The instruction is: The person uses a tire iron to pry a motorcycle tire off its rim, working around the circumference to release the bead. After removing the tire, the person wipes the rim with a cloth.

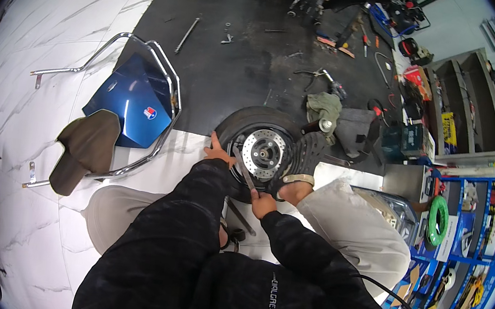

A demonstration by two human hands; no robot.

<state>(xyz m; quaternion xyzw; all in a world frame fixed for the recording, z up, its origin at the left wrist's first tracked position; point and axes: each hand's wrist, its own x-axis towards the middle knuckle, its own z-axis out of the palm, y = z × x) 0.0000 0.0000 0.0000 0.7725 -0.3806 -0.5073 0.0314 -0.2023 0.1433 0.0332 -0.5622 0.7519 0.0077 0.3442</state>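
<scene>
A motorcycle wheel (264, 154) with black tyre (270, 115) and drilled silver brake disc lies flat before me. My left hand (219, 153) rests on the tyre's left side, fingers spread. My right hand (262, 202) grips a flat metal lever (247, 173), which slants up across the wheel's lower left. Just below the wheel, a second metal bar (242, 216) lies beside my left foot. My sandalled right foot (294, 185) is against the wheel's right side.
At left lie a bent chrome tube frame (176, 99), a blue panel (132, 109) and a brown pad (85, 150). A spray can (324, 125), green cloth (321, 105) and scattered tools are beyond the wheel on the black mat (221, 65). Shelving (474, 120) stands at right.
</scene>
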